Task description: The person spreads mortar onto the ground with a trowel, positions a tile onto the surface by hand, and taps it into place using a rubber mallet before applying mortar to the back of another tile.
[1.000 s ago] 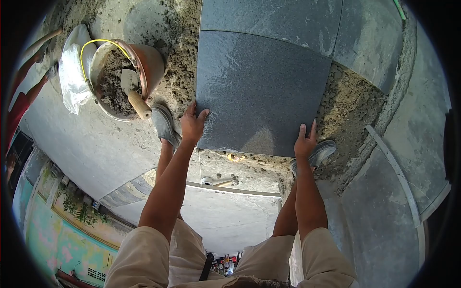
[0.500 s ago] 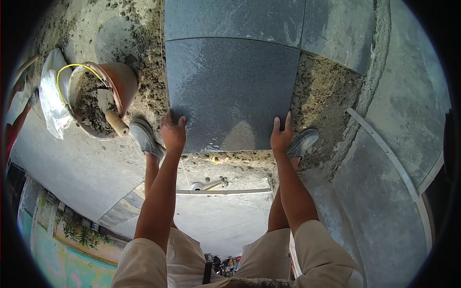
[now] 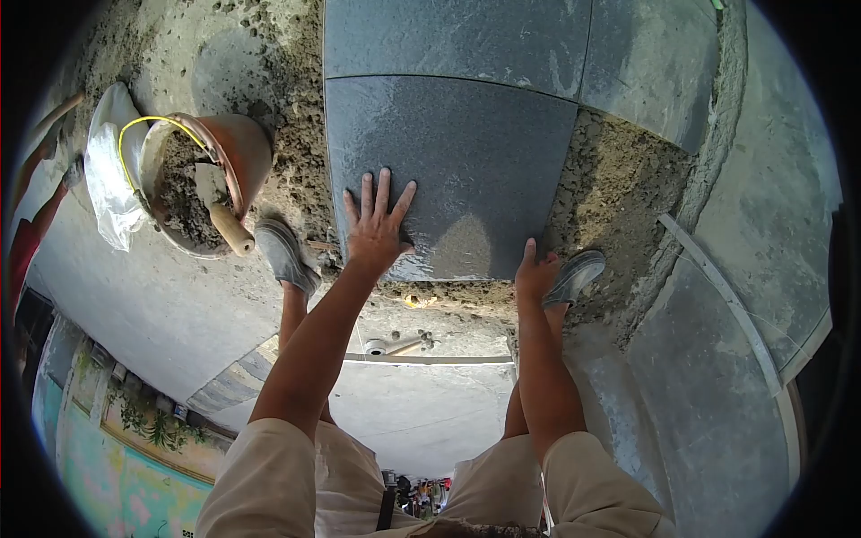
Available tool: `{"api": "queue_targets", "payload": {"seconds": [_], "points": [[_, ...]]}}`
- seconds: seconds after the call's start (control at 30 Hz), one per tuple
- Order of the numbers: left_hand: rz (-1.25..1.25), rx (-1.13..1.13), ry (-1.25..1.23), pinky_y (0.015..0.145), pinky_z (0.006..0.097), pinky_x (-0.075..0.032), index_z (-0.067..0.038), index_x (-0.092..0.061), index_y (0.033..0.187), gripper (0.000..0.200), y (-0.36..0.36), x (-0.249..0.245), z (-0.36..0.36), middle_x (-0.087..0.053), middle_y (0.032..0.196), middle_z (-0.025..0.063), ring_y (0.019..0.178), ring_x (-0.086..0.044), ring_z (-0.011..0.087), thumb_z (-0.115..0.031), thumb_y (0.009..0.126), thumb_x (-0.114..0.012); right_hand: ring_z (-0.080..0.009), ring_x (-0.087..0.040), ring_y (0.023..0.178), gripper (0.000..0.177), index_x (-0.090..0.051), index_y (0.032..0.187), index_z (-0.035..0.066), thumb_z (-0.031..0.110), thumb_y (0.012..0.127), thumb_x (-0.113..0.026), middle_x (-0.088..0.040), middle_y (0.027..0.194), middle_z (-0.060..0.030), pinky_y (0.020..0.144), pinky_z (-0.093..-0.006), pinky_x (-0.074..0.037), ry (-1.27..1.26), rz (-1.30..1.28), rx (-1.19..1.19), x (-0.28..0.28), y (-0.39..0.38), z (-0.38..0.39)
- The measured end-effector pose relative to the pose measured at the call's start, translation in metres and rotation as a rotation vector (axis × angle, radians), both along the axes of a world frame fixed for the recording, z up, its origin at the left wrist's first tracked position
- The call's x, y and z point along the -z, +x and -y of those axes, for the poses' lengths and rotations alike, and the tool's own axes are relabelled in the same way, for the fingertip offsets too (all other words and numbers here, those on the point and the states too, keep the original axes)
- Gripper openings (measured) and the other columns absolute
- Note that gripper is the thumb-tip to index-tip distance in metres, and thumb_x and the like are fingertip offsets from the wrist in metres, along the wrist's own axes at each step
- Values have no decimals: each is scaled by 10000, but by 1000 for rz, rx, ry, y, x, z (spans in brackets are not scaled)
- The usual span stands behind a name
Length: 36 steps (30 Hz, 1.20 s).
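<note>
A large dark grey floor tile (image 3: pixel 457 161) lies against other laid tiles, its front edge above rough mortar. My left hand (image 3: pixel 377 229) rests flat on its left front part, fingers spread. At the front right corner, my right hand (image 3: pixel 535 273) grips the tile's edge, thumb up along the top and the other fingers curled at the side, partly hidden. Left of the tile stands a tilted bucket (image 3: pixel 251 157) of mortar mix, with a wooden-handled trowel (image 3: pixel 231 229) lying in it.
Bare mortar bed (image 3: pixel 610 179) runs right of the tile. A long pale strip (image 3: pixel 726 300) lies on the right. Behind the front edge are a straight bar (image 3: pixel 430 360) and a mallet-like tool (image 3: pixel 377 347). Another person's arm (image 3: pixel 45 215) shows at far left, beside a white plastic bag (image 3: pixel 112 193).
My left hand has left the tile's left edge and now lies spread on its top. My right hand has slid down toward the front corner. The view has shifted slightly.
</note>
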<state>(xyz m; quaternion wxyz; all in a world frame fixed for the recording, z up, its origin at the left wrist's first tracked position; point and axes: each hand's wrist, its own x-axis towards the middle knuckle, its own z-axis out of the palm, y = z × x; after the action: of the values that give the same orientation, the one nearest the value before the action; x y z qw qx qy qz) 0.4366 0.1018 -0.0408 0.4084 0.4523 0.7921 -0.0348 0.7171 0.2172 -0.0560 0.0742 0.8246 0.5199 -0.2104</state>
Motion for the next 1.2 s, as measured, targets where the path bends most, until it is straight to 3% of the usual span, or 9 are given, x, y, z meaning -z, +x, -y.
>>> {"api": "queue_targets", "payload": {"seconds": [0.17,0.23,0.33,0.57,0.83,0.97,1.03,1.17,1.2], "points": [[32,45,-85,1129,668,-50,-376,-46,1527,1173,-2,2,-2,50,1603,121,1467,28,382,-506,647,-810,-295,-576,1047,769,-438,1237,-38,561,820,-683,-514,1188,-173,848,-434,-491,-147,-119,415,16,25,28],[46,36,-125,1126,673,-50,-376,-42,1528,1160,-4,2,-5,49,1603,122,1467,27,382,-496,663,-804,-256,-579,829,626,-517,1092,37,570,815,-692,-574,994,-100,652,-370,-513,-156,-246,864,-7,-6,28],[42,42,-73,1126,674,-59,-367,-55,1529,1165,-3,2,-2,13,1601,119,1466,4,383,-487,654,-815,-224,-574,786,555,-523,1066,61,524,824,-710,-579,949,-84,610,-330,-518,-137,-402,821,15,15,36],[50,38,-48,1128,672,-81,-382,-62,1525,1165,-4,6,1,-4,1601,102,1468,-15,372,-482,647,-820,-211,-584,781,470,-539,1005,75,439,809,-762,-594,944,-78,578,-313,-519,-28,-323,767,18,8,44],[66,-58,20,1112,691,-47,-375,-142,1521,1205,2,10,4,-2,1599,142,1461,2,411,-409,564,-873,-241,-564,883,738,-341,1194,21,435,780,-790,-487,1162,-165,582,-334,-537,30,-317,660,14,-2,47],[64,-71,41,1103,696,-39,-359,-160,1521,1201,4,8,4,-2,1600,150,1461,21,413,-392,559,-878,-248,-549,931,739,-343,1175,10,432,772,-797,-449,1193,-180,598,-344,-542,42,-239,655,10,-8,46],[75,-56,83,1097,702,-40,-371,-163,1517,1216,7,5,1,-22,1598,158,1461,2,420,-391,539,-885,-266,-504,1022,755,-293,1233,65,365,773,-812,-387,1265,-157,714,-424,-521,-45,-314,686,8,-4,43],[-79,-88,211,1110,637,-151,-239,-225,1509,1105,-1,8,-11,-188,1544,190,1433,-138,420,-393,615,-855,-250,-501,1003,745,-278,1244,96,329,781,-813,-390,1269,-147,699,-415,-494,20,-373,760,14,3,47],[-112,-148,337,1105,604,-225,-184,-269,1495,1026,-8,10,-13,-265,1509,198,1412,-208,418,-399,664,-831,-211,-501,809,753,-270,1232,115,363,774,-814,-432,1133,-134,613,-367,-482,18,-422,791,25,14,54]]}}
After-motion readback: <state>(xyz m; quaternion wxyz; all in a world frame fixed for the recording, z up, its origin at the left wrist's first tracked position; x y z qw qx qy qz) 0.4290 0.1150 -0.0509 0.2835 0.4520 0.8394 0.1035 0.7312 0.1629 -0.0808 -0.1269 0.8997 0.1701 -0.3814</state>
